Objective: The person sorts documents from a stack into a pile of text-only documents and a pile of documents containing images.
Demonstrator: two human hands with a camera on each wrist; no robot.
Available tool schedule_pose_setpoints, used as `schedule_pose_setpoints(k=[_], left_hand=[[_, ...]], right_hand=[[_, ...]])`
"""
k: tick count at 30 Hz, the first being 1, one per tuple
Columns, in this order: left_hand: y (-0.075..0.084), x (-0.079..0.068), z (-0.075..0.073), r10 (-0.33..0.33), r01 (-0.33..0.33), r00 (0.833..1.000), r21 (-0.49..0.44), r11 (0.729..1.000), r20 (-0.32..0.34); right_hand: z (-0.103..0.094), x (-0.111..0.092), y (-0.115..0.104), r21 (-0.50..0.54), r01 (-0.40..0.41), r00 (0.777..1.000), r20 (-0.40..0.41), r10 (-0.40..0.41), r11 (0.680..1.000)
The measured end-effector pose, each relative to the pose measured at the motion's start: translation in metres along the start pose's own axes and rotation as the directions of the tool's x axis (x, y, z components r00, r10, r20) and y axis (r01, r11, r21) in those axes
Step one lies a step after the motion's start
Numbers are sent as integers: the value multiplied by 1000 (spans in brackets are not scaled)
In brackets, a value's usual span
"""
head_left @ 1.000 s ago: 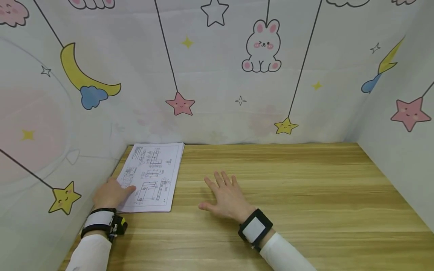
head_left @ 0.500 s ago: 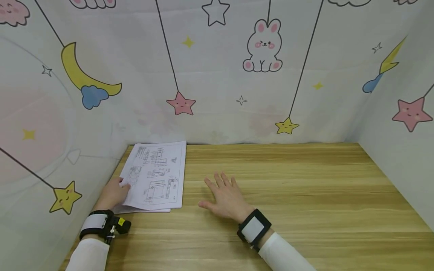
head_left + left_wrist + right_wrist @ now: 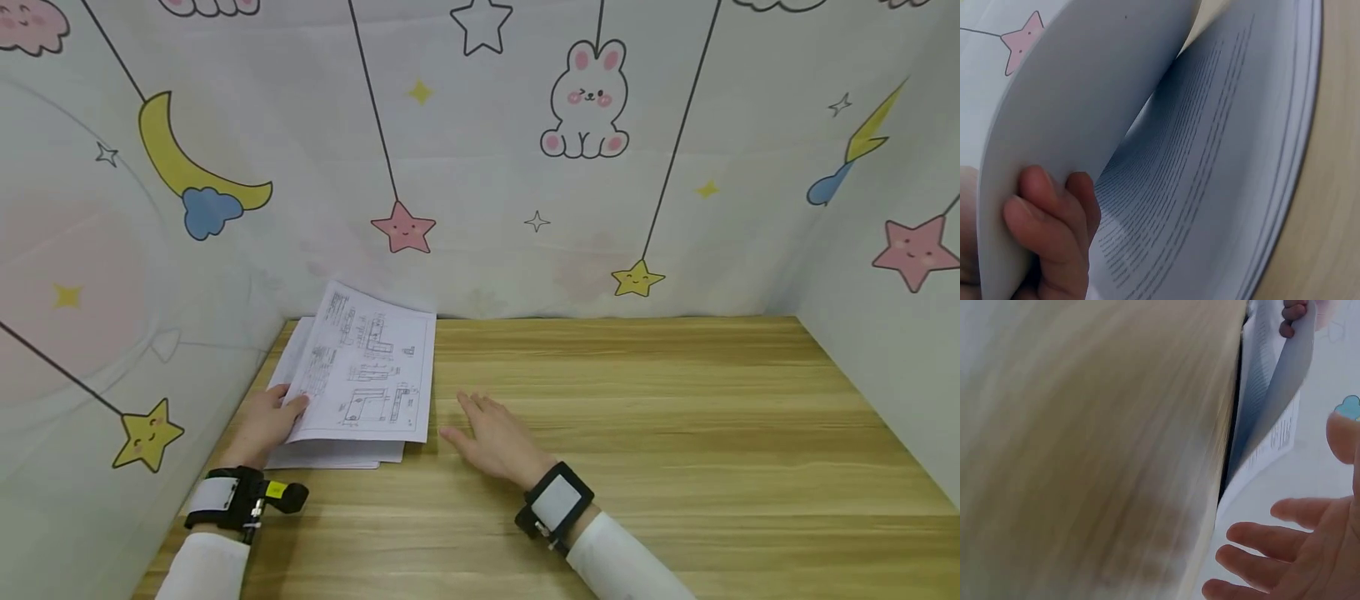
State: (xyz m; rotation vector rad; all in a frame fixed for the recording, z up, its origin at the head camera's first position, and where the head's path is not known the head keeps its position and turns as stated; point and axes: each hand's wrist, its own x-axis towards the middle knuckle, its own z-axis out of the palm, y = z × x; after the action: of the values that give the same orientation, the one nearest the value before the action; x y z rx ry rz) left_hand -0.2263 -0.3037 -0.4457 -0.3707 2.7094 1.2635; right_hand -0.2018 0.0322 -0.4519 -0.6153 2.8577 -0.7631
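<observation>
My left hand (image 3: 264,425) pinches the left edge of a printed sheet (image 3: 367,375) with technical drawings on it. The sheet is lifted off a stack of papers (image 3: 337,455), and its far corner rises against the backdrop. In the left wrist view the fingers (image 3: 1054,225) curl under the raised sheet (image 3: 1079,94), above a page of printed text lines (image 3: 1210,156). To the right of the papers, my right hand (image 3: 498,437) is held over the table with fingers extended, holding nothing. The right wrist view shows its spread fingers (image 3: 1266,540) and the bent sheet beyond.
A wood-grain table (image 3: 637,433) spreads across the scene. White fabric (image 3: 480,167) printed with stars, a moon and a rabbit hangs behind it and at both sides. Each wrist wears a strapped device, one on the left (image 3: 225,497) and one on the right (image 3: 557,504).
My left hand has gone from resting on the stack to gripping the sheet, lifting it and shifting it right. My right hand's fingers have drawn closer together.
</observation>
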Motion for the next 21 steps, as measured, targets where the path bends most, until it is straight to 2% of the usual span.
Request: schedule_pose_setpoints(k=[3,6,8,9,11,13,15,16,18,19,21], left_hand=[[3,0,7,11,-9,999,-67,998,36],[8,-1,14,25,-19,998,-108,994,52],[12,-2,18,44,-34,997,-138,990,64],[14,-3,21,53,-43,996,-144,989,67],[17,-5,25,76,-62,994,-164,985,76],[21,-7,30,96,-78,991,-188,979,88],[24,-9,35,110,-86,988,-212,973,106],[26,-11,37,112,-83,986,-228,970,121],[30,-13,42,111,-75,983,-239,968,143],[32,-14,44,112,-73,982,-241,968,152],[35,-14,47,103,-63,981,-236,970,163]], right_hand=[[2,4,-1,198,-57,998,3,57,979],[2,7,-1,383,-117,992,12,122,916],[1,9,-2,520,-156,986,32,163,840],[0,11,-2,586,-176,982,46,184,791],[-2,13,-3,706,-216,970,79,228,674],[-4,16,-3,807,-240,959,112,260,539],[-4,17,-4,868,-250,952,139,274,429],[-4,17,-4,889,-248,952,149,268,385],[-2,18,-4,916,-238,955,160,252,323],[-1,18,-4,925,-230,956,157,247,303],[2,18,-4,930,-209,958,132,256,303]])
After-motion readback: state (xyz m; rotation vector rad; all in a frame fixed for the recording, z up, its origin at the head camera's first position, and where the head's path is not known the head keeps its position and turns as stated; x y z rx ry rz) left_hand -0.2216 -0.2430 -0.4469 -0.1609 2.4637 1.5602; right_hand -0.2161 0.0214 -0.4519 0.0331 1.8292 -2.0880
